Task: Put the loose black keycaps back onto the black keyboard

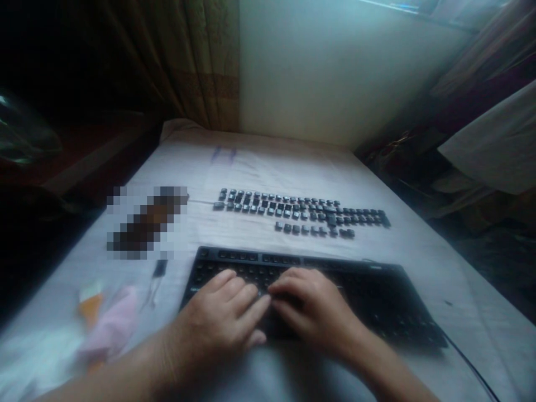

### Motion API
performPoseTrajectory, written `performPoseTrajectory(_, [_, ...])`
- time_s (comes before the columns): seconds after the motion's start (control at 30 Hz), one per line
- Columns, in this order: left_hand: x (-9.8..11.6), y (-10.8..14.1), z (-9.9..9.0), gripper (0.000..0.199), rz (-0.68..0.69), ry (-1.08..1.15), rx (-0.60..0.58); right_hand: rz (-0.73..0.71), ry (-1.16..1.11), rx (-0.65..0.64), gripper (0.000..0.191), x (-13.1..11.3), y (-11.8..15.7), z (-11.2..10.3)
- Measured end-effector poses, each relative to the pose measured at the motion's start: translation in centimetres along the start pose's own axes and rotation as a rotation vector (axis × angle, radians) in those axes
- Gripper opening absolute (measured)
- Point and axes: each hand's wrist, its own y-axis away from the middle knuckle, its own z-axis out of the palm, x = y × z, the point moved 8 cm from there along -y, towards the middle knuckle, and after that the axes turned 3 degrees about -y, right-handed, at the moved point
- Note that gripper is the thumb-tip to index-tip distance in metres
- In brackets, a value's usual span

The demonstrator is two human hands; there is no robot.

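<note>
On the cloth-covered tabletop point(268, 162), a black keyboard point(377, 301) lies towards the near edge, its cable point(471, 365) running off to the near right. Both hands rest over its left and middle part. The left hand point(226, 312) has loosely bent fingers, thumb a little apart; the right hand point(316, 304) is half curled, its fingertips just beside the left forefinger. I cannot tell whether either grips something small (the fingertips are blurred). Beyond the keyboard, loose keycaps point(288, 211) stand in rows around mid-tabletop, stretching towards the right edge. Towards the left edge lie a dark-ended tool point(159, 269) and a pixelated object point(146, 223); near the near left corner, a pink cloth point(113, 324) lies beside an orange object point(90, 307).
</note>
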Motion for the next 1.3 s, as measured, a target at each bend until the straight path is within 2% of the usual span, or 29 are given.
performPoseTrajectory(0.2, [-0.17, 0.54, 0.08, 0.03, -0.032, -0.027, 0.078, 0.016, 0.011, 0.01, 0.015, 0.14, -0.03, 0.08])
performPoseTrajectory(0.4, [-0.08, 0.67, 0.23, 0.026, -0.063, -0.022, 0.083, 0.003, -0.02, -0.004, 0.015, 0.35, -0.13, -0.07])
performPoseTrajectory(0.6, [0.01, 0.89, 0.36, 0.028, -0.067, -0.011, 0.079, 0.041, 0.008, 0.055, 0.011, 0.96, -0.56, -0.65])
performPoseTrajectory(1.3, [-0.24, 0.58, 0.15, 0.025, -0.108, 0.014, 0.102, 0.093, 0.072, 0.006, 0.012, 0.95, -0.68, -0.07])
